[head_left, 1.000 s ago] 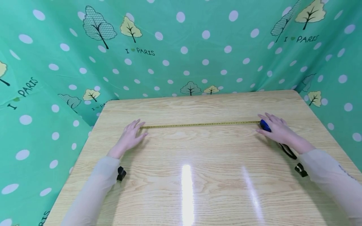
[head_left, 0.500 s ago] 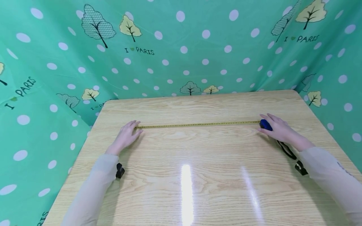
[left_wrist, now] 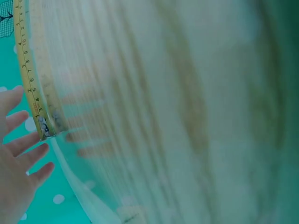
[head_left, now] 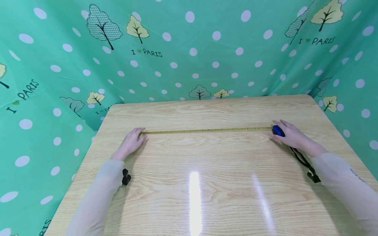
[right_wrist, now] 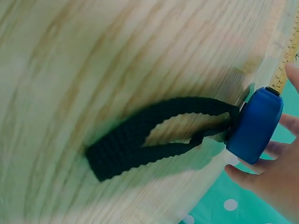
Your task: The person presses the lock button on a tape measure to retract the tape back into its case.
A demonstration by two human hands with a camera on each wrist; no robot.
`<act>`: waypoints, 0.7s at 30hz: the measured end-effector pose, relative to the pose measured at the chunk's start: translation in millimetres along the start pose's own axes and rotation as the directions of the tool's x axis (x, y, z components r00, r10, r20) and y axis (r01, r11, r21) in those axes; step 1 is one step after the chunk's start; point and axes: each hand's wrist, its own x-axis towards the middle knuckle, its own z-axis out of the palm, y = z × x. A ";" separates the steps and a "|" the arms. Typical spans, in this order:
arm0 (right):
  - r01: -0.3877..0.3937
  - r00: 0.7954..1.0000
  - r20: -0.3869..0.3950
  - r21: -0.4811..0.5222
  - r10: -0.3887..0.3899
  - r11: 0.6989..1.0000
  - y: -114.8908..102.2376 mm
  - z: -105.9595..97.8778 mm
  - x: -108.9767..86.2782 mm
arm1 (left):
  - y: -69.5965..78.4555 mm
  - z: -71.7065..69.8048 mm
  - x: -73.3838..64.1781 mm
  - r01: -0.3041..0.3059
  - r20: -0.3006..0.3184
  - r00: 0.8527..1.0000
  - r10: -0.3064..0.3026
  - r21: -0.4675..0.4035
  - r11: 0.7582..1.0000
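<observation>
A tape measure with a blue case (right_wrist: 256,125) is at the right of the table, its yellow blade (head_left: 206,130) drawn out leftward in a straight line across the wood. My right hand (head_left: 290,134) grips the case, fingers and thumb around it. From the case trails a black wrist strap (right_wrist: 159,126), looped on the tabletop. At the other end, my left hand (head_left: 132,141) is at the blade's tip with fingers spread and straight. In the left wrist view, the metal end hook (left_wrist: 46,135) sits right at a fingertip.
The light wood-grain table (head_left: 230,203) lies beneath both hands, with bright light reflections at its front. Green cloth (head_left: 203,42) with dots and trees hangs behind and at both sides. Black camera mounts (head_left: 126,177) show under the sleeves.
My left hand has shifted slightly left, and the blade's tip has moved left with it, so more blade shows. My right hand and the case stay nearly in place.
</observation>
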 end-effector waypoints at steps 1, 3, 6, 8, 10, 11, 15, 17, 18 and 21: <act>-0.004 1.000 0.003 0.005 0.004 1.000 0.3 0.1 0.2 | -0.2 -0.1 0.1 0.002 0.004 1.000 -0.002 -0.004 1.000; -0.012 1.000 0.009 0.019 0.011 1.000 1.4 0.5 0.8 | -0.2 -0.4 0.4 0.009 0.016 1.000 -0.009 -0.014 1.000; -0.023 1.000 0.018 0.025 0.022 0.999 2.3 1.5 1.2 | 0.4 -1.3 0.7 0.025 0.036 0.999 -0.024 -0.029 0.999; -0.025 1.000 0.018 0.022 0.025 0.999 2.8 2.5 1.4 | 0.8 -1.6 0.8 0.033 0.043 0.999 -0.032 -0.030 0.999; -0.021 1.000 0.014 0.006 0.020 1.000 2.8 3.4 1.4 | 0.9 -1.2 1.0 0.028 0.041 0.999 -0.027 -0.021 0.999; -0.017 1.000 0.010 0.000 0.017 1.000 2.8 3.8 1.4 | 0.8 -0.9 1.2 0.024 0.038 0.999 -0.023 -0.015 1.000; 0.017 1.000 -0.009 -0.026 -0.017 1.000 4.0 5.1 1.9 | -0.2 0.7 1.9 0.001 0.015 1.000 -0.001 0.015 1.000; 0.036 0.999 -0.014 -0.033 -0.036 0.999 4.7 5.0 2.3 | -0.6 0.9 1.9 -0.005 0.006 1.000 0.004 0.018 1.000; 0.043 0.999 -0.016 -0.033 -0.044 0.998 5.1 5.0 2.6 | -0.9 1.0 1.6 -0.011 0.001 1.000 0.011 0.021 1.000; 0.062 0.998 -0.015 -0.037 -0.063 0.997 5.8 4.1 3.0 | -1.1 0.3 0.5 -0.028 -0.012 1.000 0.028 0.024 0.999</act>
